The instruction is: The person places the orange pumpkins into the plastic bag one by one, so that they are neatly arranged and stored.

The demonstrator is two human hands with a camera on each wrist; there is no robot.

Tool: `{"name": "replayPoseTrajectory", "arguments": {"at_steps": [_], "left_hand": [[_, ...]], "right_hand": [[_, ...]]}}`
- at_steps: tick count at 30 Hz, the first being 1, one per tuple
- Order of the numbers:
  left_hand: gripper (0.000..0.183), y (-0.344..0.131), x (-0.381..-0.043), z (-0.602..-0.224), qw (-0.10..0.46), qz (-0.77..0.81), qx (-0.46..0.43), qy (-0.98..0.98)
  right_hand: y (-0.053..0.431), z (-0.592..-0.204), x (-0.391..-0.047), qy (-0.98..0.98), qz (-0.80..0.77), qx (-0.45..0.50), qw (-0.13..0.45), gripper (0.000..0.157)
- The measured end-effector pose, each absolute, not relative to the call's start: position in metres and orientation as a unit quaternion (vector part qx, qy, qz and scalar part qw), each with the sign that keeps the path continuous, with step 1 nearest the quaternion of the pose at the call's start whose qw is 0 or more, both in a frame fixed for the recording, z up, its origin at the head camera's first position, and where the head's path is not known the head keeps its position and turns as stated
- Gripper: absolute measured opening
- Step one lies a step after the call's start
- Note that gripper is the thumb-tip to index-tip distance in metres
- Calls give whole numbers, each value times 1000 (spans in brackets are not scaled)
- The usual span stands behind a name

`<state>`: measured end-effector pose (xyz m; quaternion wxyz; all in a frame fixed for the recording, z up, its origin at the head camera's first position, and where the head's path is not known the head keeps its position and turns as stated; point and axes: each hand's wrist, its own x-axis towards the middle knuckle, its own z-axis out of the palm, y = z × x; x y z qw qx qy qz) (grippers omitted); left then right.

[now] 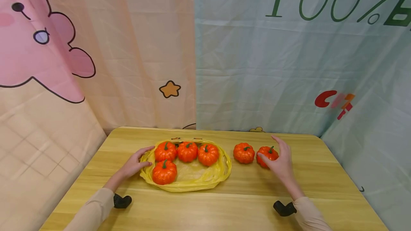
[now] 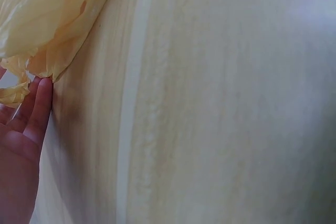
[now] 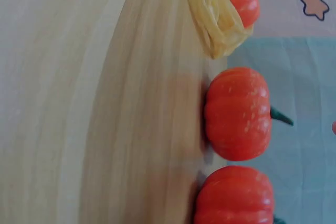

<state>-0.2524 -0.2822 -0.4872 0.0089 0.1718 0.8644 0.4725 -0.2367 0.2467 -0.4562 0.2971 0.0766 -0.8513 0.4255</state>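
Note:
A yellow plastic bag (image 1: 202, 184) lies spread on the table with its mouth open, holding several small orange pumpkins (image 1: 165, 172) with green stems. At the bag's left rim is my left hand (image 1: 135, 164), its fingers fairly straight and touching the plastic, as the left wrist view also shows. Right of the bag, two more pumpkins sit side by side: an inner pumpkin (image 1: 244, 153) and an outer pumpkin (image 1: 267, 157). My right hand (image 1: 283, 160) is at the outer one, thumb and fingers spread wide around it; whether the thumb touches is unclear.
The wooden table (image 1: 205, 209) ends at a hanging cloth backdrop (image 1: 257, 81) with printed figures. More cloth hangs at the left and right sides. A black wrist strap piece (image 1: 122, 201) shows by the left sleeve, another black piece (image 1: 284, 208) by the right.

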Motion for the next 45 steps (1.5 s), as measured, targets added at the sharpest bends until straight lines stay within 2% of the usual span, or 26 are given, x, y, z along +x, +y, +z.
{"name": "replayPoseTrajectory", "arguments": {"at_steps": [9,18,34,45], "left_hand": [[60,-281,-252,-494,3,462,173,870],[59,-283,-252,-490,11,478,171,862],[59,-287,-256,-488,18,481,175,859],[59,-285,-257,-485,20,471,180,863]], "right_hand": [[263,-466,-233,-878,453,-14,157,85],[268,-469,-236,-876,474,-38,77,87],[270,-483,-243,-865,497,-54,47,82],[267,-484,-242,-858,505,-72,62,80]]}}
